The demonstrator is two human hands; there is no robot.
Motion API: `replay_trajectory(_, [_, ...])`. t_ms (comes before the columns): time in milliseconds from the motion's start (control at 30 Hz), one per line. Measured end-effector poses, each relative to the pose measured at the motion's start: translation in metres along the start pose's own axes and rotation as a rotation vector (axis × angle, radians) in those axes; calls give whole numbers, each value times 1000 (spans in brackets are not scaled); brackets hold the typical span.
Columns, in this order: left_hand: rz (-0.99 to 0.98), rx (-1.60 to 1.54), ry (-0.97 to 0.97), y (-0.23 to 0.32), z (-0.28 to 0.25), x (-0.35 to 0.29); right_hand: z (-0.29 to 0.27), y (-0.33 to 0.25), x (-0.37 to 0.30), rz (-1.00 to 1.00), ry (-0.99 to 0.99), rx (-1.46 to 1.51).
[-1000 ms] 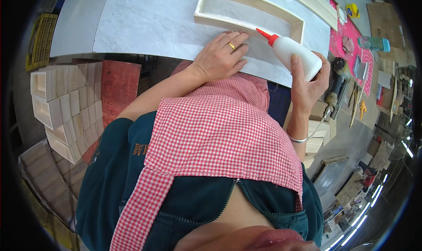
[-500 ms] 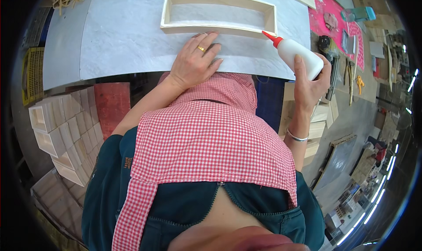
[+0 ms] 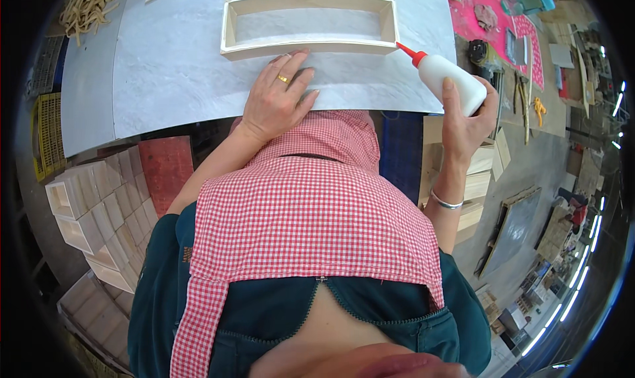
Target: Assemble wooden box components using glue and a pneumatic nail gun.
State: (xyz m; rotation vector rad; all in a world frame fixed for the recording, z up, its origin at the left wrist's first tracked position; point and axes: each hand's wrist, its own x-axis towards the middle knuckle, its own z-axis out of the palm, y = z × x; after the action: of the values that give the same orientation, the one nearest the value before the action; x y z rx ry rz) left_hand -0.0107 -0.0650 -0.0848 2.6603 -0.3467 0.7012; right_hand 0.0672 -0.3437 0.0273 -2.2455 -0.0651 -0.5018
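Now, your hands:
Right hand (image 3: 466, 123): fist wrapped around glue bottle (image 3: 450, 80), red nozzle touching wooden frame (image 3: 309, 22) at 10 o'clock.
Left hand (image 3: 278, 100): spread flat on table (image 3: 172, 74), fingertips touching frame.

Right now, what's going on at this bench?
A person is gluing a pale wooden frame lying flat on a grey table. The right hand holds a white glue bottle, its red nozzle at the frame's near right corner. The left hand rests flat on the table, fingertips against the frame's near rail. A red checked apron fills the foreground.
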Motion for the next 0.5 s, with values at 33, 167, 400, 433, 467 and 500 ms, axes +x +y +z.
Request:
replay_trajectory(33, [-5,-8,-5,0,0,1,-2,0,0,-3,13,-2])
replay_trajectory(167, [-20,-66,-10,4,-6,8,-8,8,5,78,-4,110])
replay_trajectory(400, [-22,-136,-25,3,-8,6,10,69,80,77,264,92])
replay_trajectory(433, [-29,-149,-37,3,-10,5,15,73,101,76,277,96])
replay_trajectory(467, [-38,-159,-48,3,-12,4,23,77,125,97,267,53])
replay_trajectory(500, [-41,-172,-66,3,-12,6,29,84,149,125,261,9])
